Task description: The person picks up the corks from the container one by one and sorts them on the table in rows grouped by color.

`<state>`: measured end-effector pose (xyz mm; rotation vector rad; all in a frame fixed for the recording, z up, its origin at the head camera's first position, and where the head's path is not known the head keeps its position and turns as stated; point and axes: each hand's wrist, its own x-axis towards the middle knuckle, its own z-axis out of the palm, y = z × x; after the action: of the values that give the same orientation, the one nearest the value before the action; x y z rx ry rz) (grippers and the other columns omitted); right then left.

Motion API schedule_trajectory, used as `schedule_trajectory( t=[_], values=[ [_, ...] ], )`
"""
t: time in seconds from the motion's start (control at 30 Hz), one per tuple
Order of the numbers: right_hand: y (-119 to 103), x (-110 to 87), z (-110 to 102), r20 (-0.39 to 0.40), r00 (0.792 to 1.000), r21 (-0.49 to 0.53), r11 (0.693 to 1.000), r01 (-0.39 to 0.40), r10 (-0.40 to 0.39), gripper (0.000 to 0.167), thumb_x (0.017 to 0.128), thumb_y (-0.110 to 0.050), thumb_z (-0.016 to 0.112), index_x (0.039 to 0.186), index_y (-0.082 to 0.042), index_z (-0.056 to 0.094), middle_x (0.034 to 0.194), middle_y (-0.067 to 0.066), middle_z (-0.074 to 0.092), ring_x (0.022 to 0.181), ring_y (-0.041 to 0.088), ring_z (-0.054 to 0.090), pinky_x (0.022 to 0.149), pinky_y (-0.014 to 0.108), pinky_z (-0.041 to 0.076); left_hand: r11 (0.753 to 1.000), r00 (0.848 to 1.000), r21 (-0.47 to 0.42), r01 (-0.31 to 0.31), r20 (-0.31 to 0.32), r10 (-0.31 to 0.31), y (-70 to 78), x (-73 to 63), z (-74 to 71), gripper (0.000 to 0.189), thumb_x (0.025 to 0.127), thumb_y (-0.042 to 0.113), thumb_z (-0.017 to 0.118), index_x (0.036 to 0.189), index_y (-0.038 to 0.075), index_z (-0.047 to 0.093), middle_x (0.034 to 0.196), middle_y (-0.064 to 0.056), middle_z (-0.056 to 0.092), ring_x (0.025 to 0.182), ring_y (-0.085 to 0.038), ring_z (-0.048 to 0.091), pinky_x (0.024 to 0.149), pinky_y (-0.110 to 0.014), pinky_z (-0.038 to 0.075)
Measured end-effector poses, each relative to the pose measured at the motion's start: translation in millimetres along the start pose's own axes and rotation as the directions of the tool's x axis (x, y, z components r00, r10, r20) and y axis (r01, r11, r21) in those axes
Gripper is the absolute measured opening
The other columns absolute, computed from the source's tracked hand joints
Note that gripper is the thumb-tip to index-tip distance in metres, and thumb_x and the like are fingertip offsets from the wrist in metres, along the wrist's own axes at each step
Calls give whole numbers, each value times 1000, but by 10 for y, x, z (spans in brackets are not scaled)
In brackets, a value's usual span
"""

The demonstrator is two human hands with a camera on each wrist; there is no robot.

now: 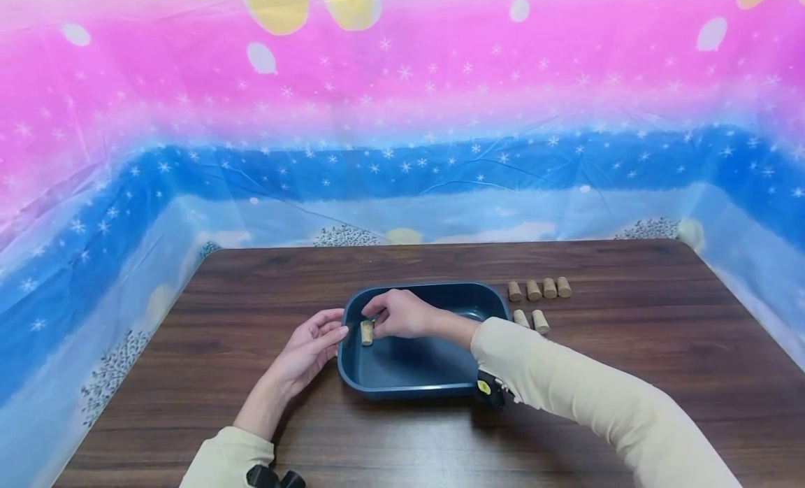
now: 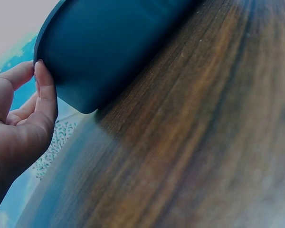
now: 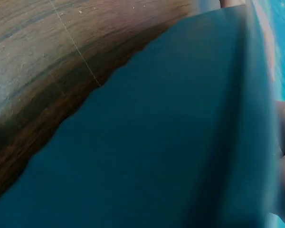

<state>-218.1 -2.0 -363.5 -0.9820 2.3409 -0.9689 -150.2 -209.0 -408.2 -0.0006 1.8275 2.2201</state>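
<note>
A deep, dark blue rectangular tray (image 1: 415, 389) sits on the wooden table. With thumb and fingers my left hand (image 1: 308, 352) pinches the tray's left rim, a grip also plain in the left wrist view. My right hand (image 1: 405, 314) reaches over the tray, its fingers curled at a small cork (image 1: 367, 334) that is upright near the left end inside. Thumb and forefinger are right at this cork, and the palm side is hidden. In the right wrist view the tray's outer wall (image 3: 147, 137) fills most of the picture, hiding most of that hand.
To the right of the tray are several more corks in two rows, a back row (image 1: 534, 290) and a front pair (image 1: 540, 322). My right sleeve (image 1: 566, 383) crosses the tray's right end. A patterned cloth (image 1: 402, 166) hangs behind the table.
</note>
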Motion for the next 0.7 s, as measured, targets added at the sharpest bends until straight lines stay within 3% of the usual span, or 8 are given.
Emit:
schedule_trajectory(
  t=[0.43, 0.7],
  values=[
    [-7, 34, 75, 29, 1000, -76, 997, -6, 8, 37, 84, -4, 74, 119, 0, 65, 104, 8, 68, 87, 14, 64, 75, 25, 53, 1000, 1000, 9, -5, 1, 5, 5, 3, 2, 46, 98, 8, 56, 137, -6, 36, 106, -8, 60, 91, -13, 62, 85, -25, 52],
    [36, 46, 92, 70, 996, -180, 981, 69, -57, 30, 83, -4, 74, 113, -3, 70, 98, 5, 68, 81, 11, 62, 72, 23, 51, 1000, 1000, -5, 8, -8, -8, 8, -6, 2, 48, 98, 7, 56, 138, -6, 35, 107, -8, 60, 90, -13, 62, 84, -25, 52]
  ],
)
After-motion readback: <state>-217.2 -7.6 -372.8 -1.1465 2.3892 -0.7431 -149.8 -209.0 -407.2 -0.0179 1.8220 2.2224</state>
